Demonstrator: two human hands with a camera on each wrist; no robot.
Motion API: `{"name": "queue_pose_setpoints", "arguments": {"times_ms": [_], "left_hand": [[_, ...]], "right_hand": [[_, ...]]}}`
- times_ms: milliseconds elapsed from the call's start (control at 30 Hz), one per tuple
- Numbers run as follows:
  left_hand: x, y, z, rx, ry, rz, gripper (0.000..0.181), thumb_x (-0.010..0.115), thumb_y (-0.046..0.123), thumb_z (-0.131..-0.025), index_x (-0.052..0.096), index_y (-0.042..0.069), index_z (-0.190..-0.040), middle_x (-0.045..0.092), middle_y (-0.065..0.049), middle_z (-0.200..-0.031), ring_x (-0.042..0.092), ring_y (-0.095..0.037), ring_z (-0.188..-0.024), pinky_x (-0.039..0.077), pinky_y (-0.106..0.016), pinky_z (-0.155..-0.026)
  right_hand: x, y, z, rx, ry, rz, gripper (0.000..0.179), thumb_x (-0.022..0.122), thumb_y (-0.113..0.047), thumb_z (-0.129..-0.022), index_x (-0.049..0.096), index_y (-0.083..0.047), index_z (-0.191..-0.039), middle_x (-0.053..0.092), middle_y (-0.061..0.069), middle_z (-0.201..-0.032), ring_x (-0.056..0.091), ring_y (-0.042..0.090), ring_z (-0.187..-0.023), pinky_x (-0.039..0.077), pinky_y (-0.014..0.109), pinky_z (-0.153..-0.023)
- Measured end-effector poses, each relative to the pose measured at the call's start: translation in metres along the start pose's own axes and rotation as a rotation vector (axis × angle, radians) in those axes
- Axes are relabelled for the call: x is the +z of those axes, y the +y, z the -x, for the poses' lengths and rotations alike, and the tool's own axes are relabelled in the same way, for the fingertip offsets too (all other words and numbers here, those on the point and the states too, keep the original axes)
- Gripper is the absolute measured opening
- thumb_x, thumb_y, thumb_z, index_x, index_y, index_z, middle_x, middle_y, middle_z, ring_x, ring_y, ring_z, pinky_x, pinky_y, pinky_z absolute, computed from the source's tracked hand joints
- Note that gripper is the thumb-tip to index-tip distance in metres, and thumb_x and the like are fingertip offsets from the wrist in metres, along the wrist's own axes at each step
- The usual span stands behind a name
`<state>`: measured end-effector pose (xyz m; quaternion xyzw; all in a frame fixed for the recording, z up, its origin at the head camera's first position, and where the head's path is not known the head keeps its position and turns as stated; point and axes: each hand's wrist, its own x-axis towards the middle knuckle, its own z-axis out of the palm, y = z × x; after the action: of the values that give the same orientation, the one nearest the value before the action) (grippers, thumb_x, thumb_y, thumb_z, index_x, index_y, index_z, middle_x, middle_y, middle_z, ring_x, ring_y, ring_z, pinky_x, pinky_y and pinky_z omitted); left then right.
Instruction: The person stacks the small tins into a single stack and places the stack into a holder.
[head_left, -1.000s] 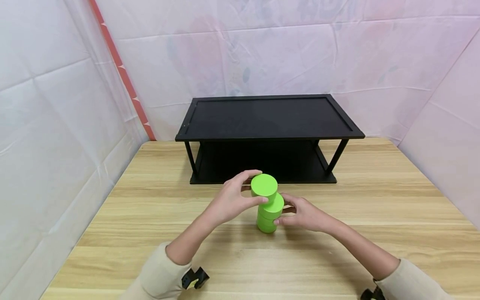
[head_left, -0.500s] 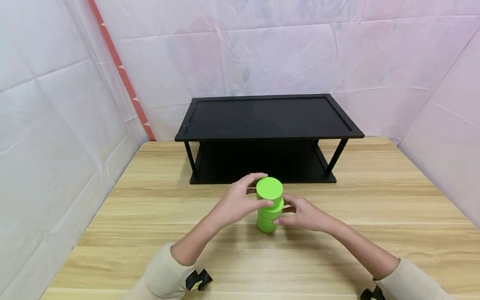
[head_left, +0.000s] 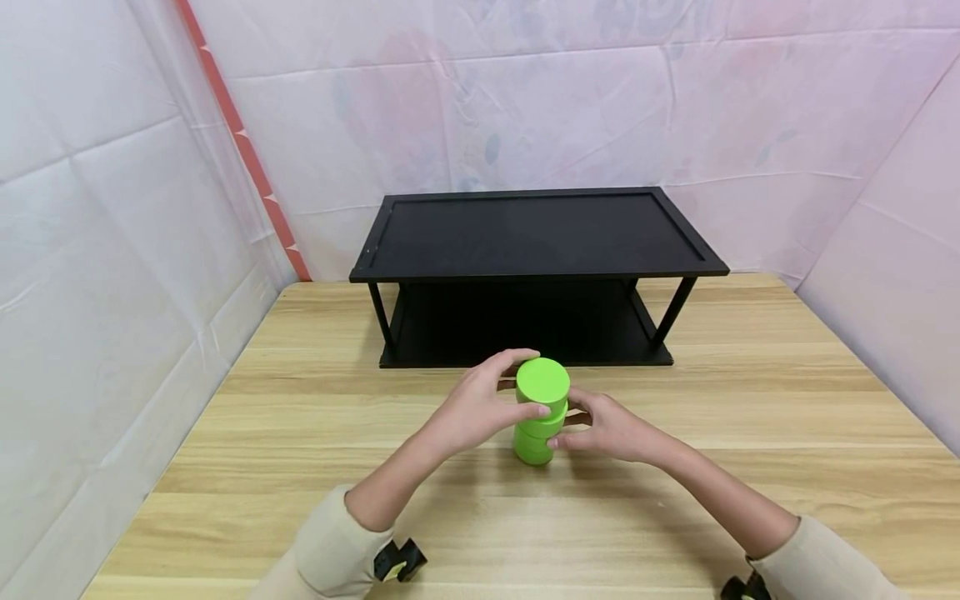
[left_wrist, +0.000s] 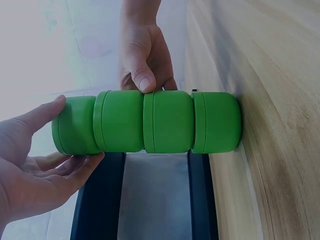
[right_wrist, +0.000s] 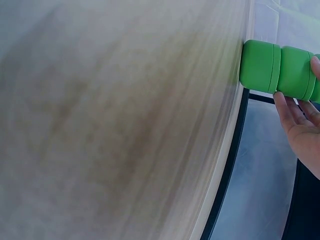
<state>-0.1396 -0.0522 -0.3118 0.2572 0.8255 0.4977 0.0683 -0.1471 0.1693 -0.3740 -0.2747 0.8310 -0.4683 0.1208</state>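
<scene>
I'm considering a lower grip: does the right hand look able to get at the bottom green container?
Probably yes: the right hand is beside the stack higher up, and nothing visible blocks the bottom green container.

Four stacked containers (left_wrist: 148,122) are standing on the desk (head_left: 300,467) in front of a two-tier shelf (head_left: 528,237), the left hand (head_left: 483,406) holding the topmost container (head_left: 543,382) from the left and the right hand (head_left: 606,429) holding the stack's middle from the right. Behind the shelf a cloth backdrop (head_left: 525,117) is hanging, and side cloths (head_left: 112,292) are flanking the desk left and right.
</scene>
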Motion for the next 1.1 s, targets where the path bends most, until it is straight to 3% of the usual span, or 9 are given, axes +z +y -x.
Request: {"name": "queue_pose_setpoints", "arguments": {"times_ms": [600, 1100], "left_hand": [[-0.0002, 0.0010, 0.0006, -0.009, -0.011, -0.004, 0.065, 0.076, 0.024, -0.077, 0.045, 0.014, -0.133, 0.049, 0.001, -0.126, 0.052, -0.017, -0.110, 0.045, -0.035, -0.091], [0.0000, -0.0043, 0.0010, -0.010, -0.025, 0.002, 0.068, 0.076, 0.025, -0.077, 0.043, 0.015, -0.135, 0.049, 0.004, -0.127, 0.052, -0.015, -0.110, 0.044, -0.030, -0.091]], "right_hand": [[0.0002, -0.0006, -0.0004, -0.004, 0.003, 0.016, 0.051, 0.073, -0.022, -0.079, 0.052, -0.002, -0.121, 0.057, 0.007, -0.114, 0.056, 0.025, -0.104, 0.047, 0.035, -0.088], [0.0003, 0.0006, -0.0003, -0.022, 0.002, 0.032, 0.053, 0.074, -0.022, -0.079, 0.052, 0.003, -0.120, 0.057, 0.011, -0.115, 0.054, 0.028, -0.106, 0.046, 0.037, -0.089]]}}
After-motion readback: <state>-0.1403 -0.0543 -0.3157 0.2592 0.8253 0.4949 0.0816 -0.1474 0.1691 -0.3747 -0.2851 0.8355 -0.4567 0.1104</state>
